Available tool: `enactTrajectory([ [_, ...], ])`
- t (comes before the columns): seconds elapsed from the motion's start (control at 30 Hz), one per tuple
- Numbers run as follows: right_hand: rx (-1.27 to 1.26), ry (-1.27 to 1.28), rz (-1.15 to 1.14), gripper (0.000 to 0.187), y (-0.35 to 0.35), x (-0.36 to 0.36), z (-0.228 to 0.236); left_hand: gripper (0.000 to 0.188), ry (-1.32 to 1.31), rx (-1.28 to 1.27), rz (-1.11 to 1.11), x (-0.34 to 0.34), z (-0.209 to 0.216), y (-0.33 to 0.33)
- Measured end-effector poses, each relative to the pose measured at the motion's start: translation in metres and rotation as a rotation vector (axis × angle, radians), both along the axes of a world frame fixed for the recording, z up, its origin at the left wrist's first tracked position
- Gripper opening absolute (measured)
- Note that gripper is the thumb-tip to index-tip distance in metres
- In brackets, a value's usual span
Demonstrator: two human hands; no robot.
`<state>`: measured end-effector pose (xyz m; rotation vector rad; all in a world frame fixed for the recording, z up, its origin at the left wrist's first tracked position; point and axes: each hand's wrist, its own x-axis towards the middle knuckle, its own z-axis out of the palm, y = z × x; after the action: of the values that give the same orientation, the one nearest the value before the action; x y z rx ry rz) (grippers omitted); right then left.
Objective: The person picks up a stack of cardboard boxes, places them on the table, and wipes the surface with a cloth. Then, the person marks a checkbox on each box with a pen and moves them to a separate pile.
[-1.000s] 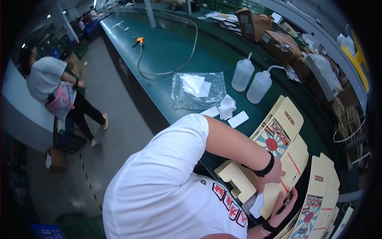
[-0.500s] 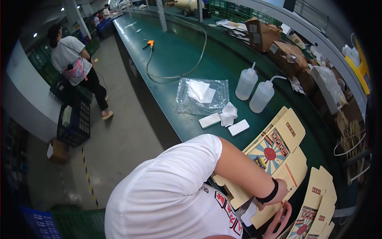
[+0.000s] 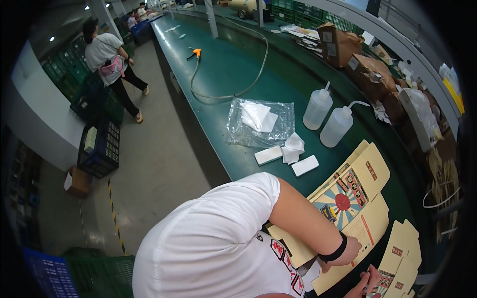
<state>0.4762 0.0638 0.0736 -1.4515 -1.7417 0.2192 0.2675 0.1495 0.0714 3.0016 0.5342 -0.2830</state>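
Observation:
Flat printed cardboard box blanks [image 3: 373, 198] lie stacked at the near edge of the bench, cream with a red and blue sunburst. My left hand [image 3: 350, 252], with a black wristband, rests on the top blank, thumb apart from the fingers; the fingertips are partly hidden. A second stack of the same box blanks [image 3: 403, 253] lies to the right. At its left edge is my right hand [image 3: 366, 284], fingers bent and close together. Whatever they might hold is too small to make out. Between my shirt and the left hand, a white piece [image 3: 312, 274] shows partly.
Two squeeze bottles [image 3: 337, 126] stand beyond the blanks, near white blocks [image 3: 305, 166] and a clear plastic bag [image 3: 261, 121] with white cloths. An orange air gun [image 3: 197, 52] lies on its hose. Torn cartons [image 3: 370, 74] line the right. A person [image 3: 112, 64] walks in the aisle.
My right hand has moved away from beside my left hand to the right stack's edge. My left hand stays on the blank. The view has shifted slightly, and the person in the aisle has stepped onward.

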Motion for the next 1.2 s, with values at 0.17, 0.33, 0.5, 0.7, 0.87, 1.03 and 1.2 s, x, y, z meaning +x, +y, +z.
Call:
enactTrajectory([
  [0.17,-0.145,0.375,0.107,0.027,0.052,0.045,-0.056,0.064,0.010,-0.119,-0.059,0.030,-0.013,0.021],
  [0.33,-0.228,0.601,0.223,0.009,0.113,0.003,-0.036,0.080,-0.300,-0.412,0.523,0.005,-0.012,0.032],
  [0.5,-0.262,0.722,0.266,0.019,0.177,-0.001,-0.059,0.091,-0.193,-0.070,0.396,-0.003,0.002,0.063],
  [0.7,-0.263,0.841,0.064,0.024,0.181,0.021,-0.076,0.094,-0.113,-0.014,0.187,0.022,-0.012,0.083],
  [0.87,-0.231,0.776,0.082,0.027,0.186,0.024,-0.076,0.089,-0.104,-0.009,0.141,0.026,-0.009,0.093],
  [1.03,-0.244,0.501,0.009,0.030,0.189,0.030,-0.081,0.087,-0.039,-0.007,0.105,0.028,-0.012,0.093],
  [1.2,-0.248,0.577,0.016,0.030,0.191,0.028,-0.084,0.084,-0.041,-0.033,0.105,0.028,-0.011,0.096],
])
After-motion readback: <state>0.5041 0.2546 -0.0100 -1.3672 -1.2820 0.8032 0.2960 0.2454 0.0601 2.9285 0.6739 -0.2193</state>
